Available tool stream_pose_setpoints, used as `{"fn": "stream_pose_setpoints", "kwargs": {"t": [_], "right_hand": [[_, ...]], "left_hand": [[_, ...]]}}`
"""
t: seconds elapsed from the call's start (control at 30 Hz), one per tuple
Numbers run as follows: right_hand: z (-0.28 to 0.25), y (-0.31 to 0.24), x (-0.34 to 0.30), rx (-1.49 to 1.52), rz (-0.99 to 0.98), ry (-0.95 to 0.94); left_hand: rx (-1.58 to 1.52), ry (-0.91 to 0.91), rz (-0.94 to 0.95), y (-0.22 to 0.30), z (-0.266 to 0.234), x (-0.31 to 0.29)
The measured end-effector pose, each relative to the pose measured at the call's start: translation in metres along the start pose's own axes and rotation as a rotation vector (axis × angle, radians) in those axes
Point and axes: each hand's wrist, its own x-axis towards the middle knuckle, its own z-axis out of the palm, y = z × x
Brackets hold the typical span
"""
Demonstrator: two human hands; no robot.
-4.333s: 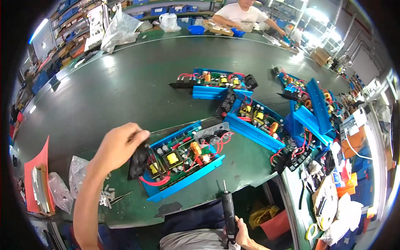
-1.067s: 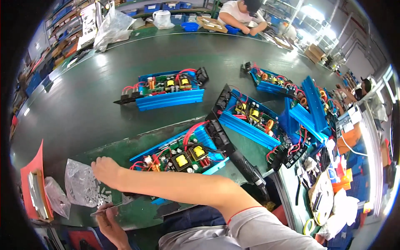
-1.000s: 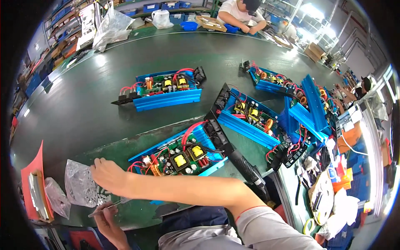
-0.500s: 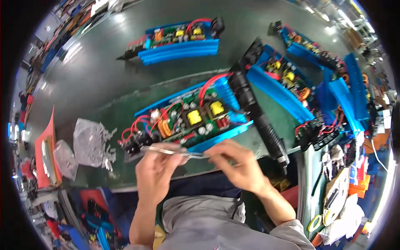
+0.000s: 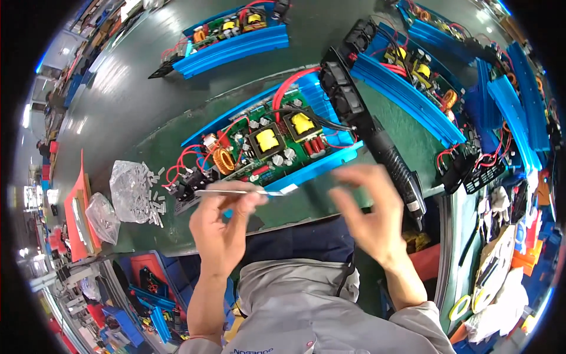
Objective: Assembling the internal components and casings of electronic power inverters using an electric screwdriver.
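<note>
My left hand (image 5: pixel 219 221) is closed in a pinch on slim metal tweezers (image 5: pixel 227 191). At their tip is a small white piece (image 5: pixel 289 189). Right of it, my right hand (image 5: pixel 374 209) is blurred, with fingers apart and nothing in it. Just beyond both hands lies a green circuit board (image 5: pixel 277 156) in a blue metal housing (image 5: pixel 318 175), with two yellow-topped transformers and red wires. A black end panel with fans (image 5: pixel 342 88) adjoins the housing's right end. Nearest my right hand is a long black tool like an electric screwdriver (image 5: pixel 392 165).
Small pale pieces (image 5: pixel 154 200) spill from a clear plastic bag (image 5: pixel 128 187) at left, near another clear bag (image 5: pixel 102 218) and an orange folder (image 5: pixel 75 206). More blue-housed boards lie at the back (image 5: pixel 236 50) and right (image 5: pixel 407 94). The bench's front edge (image 5: pixel 295 225) runs before me.
My right hand has left the tweezers' tip and moved right, its fingers spreading. The white piece now shows at the tip. My left hand keeps its hold, and the view has shifted.
</note>
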Motion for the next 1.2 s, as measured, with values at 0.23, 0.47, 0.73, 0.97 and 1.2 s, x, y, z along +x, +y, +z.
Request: {"fn": "stream_pose_setpoints", "kwargs": {"t": [0.23, 0.47, 0.73, 0.97, 1.2], "right_hand": [[-0.049, 0.039, -0.034, -0.599, 0.263, 0.145], [-0.024, 0.018, -0.132, 0.568, 0.965, 0.017], [0.022, 0.001, -0.148, 0.476, 0.704, -0.172], [0.019, 0.007, -0.145, 0.528, 0.732, -0.249], [0.007, 0.016, -0.136, 0.559, 0.731, -0.224]], "left_hand": [[0.231, 0.120, 0.389, -0.031, 0.001, 0.018], [0.365, 0.063, 0.452, -0.039, 0.020, 0.031], [0.402, 0.131, 0.465, -0.039, 0.034, 0.035], [0.444, 0.150, 0.457, -0.037, 0.041, 0.032], [0.427, 0.157, 0.451, -0.032, 0.058, 0.037]]}}
